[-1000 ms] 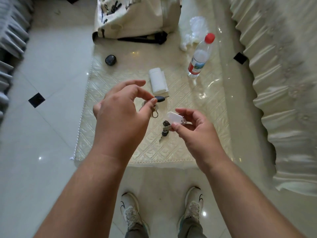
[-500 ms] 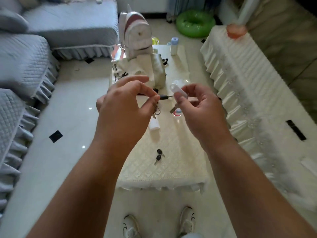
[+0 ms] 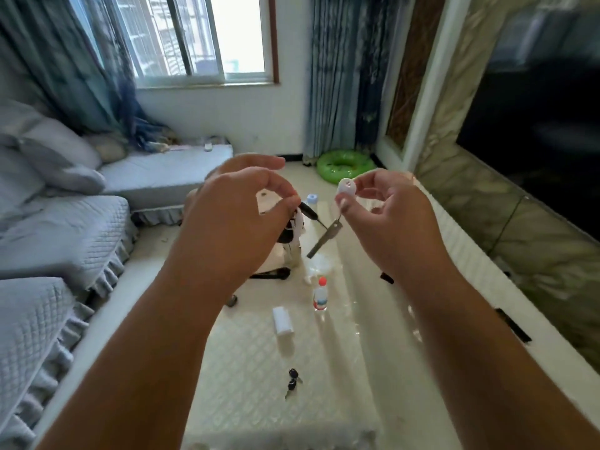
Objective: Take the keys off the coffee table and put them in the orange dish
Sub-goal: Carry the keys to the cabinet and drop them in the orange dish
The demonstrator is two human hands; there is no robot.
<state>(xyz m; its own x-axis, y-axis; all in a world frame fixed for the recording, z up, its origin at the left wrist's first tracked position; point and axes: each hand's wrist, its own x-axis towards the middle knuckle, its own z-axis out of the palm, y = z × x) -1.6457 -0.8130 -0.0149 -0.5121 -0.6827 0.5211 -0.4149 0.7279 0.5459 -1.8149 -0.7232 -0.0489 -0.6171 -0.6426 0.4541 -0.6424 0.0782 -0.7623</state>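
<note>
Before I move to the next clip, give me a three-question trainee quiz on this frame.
1. True or false: every key is off the coffee table.
2. What does the right hand pinch? A) a white fob with a silver key hanging below it; B) the red-capped bottle; C) the white box.
3. Fill in: the left hand pinches a key with a ____ head.

Key
1. False: the black-headed keys lie on the table's near end.
2. A: the white fob sits between the fingers, the silver key dangling; the bottle and white box stand on the table.
3. Black.
</note>
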